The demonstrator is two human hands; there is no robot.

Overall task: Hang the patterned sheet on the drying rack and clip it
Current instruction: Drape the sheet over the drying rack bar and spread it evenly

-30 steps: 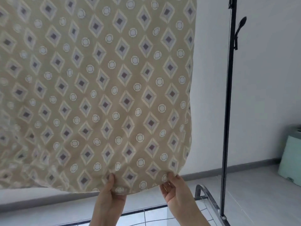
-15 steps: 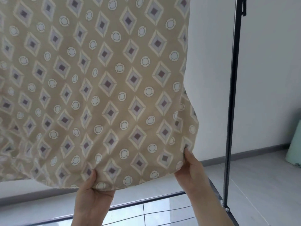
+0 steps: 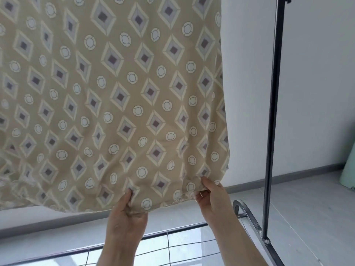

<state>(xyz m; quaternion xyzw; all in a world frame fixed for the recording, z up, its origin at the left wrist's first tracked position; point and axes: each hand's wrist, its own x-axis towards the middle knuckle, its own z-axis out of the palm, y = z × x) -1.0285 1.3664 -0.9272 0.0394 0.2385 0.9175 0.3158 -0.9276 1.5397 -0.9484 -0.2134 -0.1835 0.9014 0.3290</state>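
Observation:
The beige patterned sheet (image 3: pixel 115 96), printed with diamonds and circles, hangs down from above the frame and fills most of the view. My left hand (image 3: pixel 126 217) pinches its bottom hem near the middle. My right hand (image 3: pixel 211 194) pinches the same hem close to the lower right corner. The drying rack's black upright pole (image 3: pixel 272 120) stands to the right of the sheet. Its top bar is out of view, and no clip is visible.
The rack's base with a wire shelf (image 3: pixel 172 244) and a curved foot (image 3: pixel 247 214) lies just below my hands. A white wall is behind, a grey floor to the right. A pale green object (image 3: pixel 348 169) sits at the right edge.
Both hands have shifted along the bottom hem, the right one moving inward from the corner. The camera has come closer to the sheet.

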